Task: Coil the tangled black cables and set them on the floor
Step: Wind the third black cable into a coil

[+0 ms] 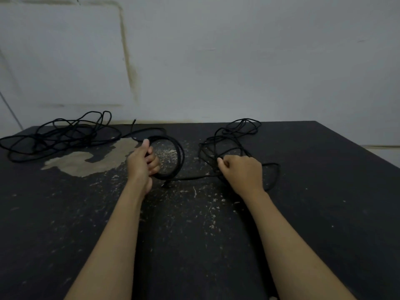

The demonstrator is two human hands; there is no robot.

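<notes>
My left hand [141, 163] grips a round coil of black cable [178, 155] held upright just above the dark surface. A strand runs from the coil's bottom rightward to my right hand [242, 172], which is closed on the cable at the near edge of a loose tangle [233, 137]. A second tangled black cable [56, 136] lies spread out at the far left, untouched. One of its ends sticks up near the wall.
The dark worn surface [194, 224] has a pale patch [86, 161] of missing paint left of my left hand and scattered white flecks. A grey-white wall [216, 61] rises right behind it. The surface's right edge [357, 146] slants toward me.
</notes>
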